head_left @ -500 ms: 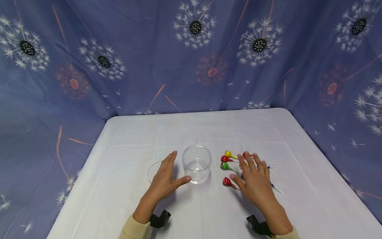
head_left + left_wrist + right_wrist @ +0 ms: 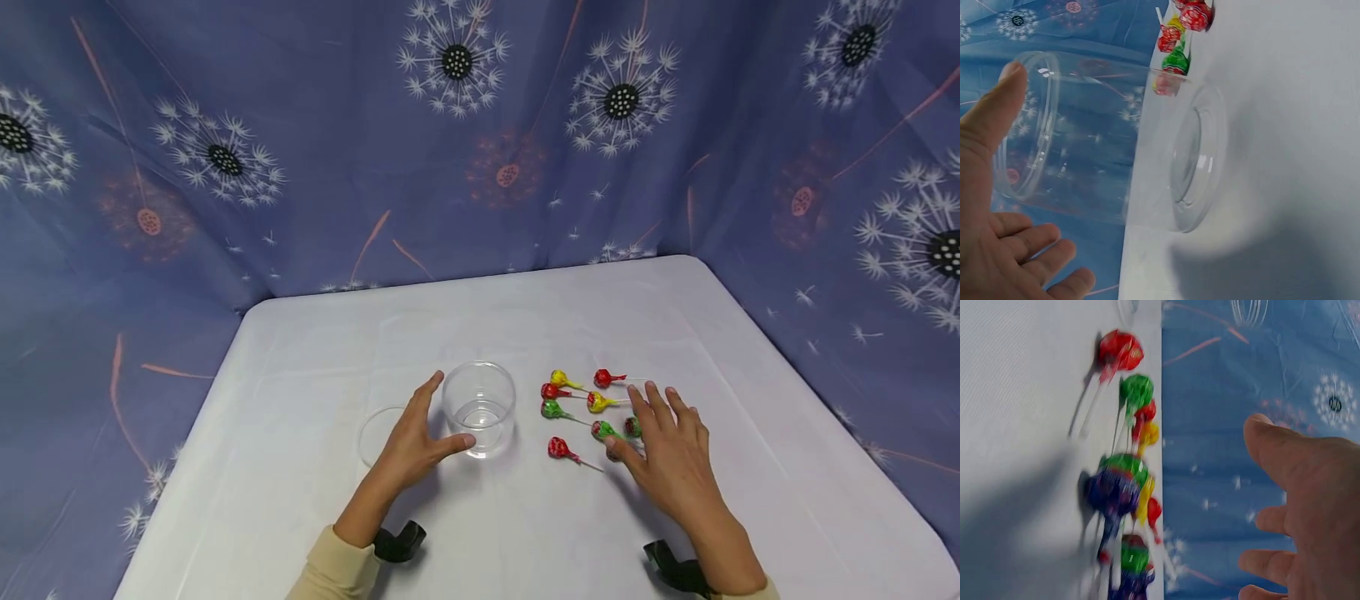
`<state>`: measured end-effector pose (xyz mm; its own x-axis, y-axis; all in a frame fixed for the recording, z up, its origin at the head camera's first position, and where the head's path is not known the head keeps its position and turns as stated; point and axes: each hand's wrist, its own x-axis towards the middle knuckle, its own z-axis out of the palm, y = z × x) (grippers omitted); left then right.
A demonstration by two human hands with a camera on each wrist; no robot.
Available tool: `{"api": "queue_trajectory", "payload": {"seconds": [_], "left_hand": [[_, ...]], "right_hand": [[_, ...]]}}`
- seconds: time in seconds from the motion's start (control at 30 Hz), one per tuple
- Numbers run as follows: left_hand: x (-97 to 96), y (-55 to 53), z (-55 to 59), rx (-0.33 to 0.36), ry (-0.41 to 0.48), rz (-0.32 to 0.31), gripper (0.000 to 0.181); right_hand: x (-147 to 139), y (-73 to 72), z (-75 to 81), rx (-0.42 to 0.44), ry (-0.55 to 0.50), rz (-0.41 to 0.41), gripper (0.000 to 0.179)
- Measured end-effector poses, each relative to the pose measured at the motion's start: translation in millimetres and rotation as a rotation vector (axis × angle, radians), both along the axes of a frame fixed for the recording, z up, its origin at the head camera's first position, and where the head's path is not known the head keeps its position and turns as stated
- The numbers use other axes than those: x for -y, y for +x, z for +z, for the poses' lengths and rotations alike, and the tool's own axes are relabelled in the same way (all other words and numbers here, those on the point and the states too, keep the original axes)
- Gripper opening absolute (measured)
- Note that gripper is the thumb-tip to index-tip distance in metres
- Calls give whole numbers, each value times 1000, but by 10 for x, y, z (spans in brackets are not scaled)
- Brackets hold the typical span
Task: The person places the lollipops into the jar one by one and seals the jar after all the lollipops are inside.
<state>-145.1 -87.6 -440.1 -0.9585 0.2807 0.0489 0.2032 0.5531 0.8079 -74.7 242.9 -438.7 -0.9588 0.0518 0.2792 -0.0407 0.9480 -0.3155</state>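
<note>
A clear plastic jar (image 2: 480, 408) stands upright and open-topped on the white table. Beside its left side is my left hand (image 2: 416, 442), thumb and fingers spread; in the left wrist view the jar (image 2: 1104, 144) shows nothing inside. Several wrapped lollipops (image 2: 558, 448) in red, green and yellow lie to the right of the jar. Over the right end of this group hovers my right hand (image 2: 675, 462), its fingers extended and holding nothing. A dark blue and green lollipop (image 2: 1113, 490) appears in the right wrist view; the head view has it hidden behind the hand.
A clear ring-shaped lid (image 2: 362, 437) lies flat to the left of the jar, partly covered by the left hand. White cloth covers the table (image 2: 337, 342). A blue dandelion-print curtain (image 2: 315, 225) hangs behind it and along the sides.
My right hand has shifted right, uncovering more of the lollipops. The left hand stays beside the jar. The head view has turned slightly.
</note>
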Motion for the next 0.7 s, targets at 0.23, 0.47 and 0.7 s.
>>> {"api": "queue_trajectory", "payload": {"seconds": [0.23, 0.47, 0.7], "left_hand": [[-22, -55, -52, 41, 46, -12, 103], [-71, -82, -91, 52, 87, -23, 104], [-120, -98, -109, 70, 67, -31, 102]], "right_hand": [[-261, 104, -80, 39, -18, -28, 87], [-486, 227, -213, 13, -1, -69, 85], [-601, 308, -346, -40, -16, -90, 67]]}}
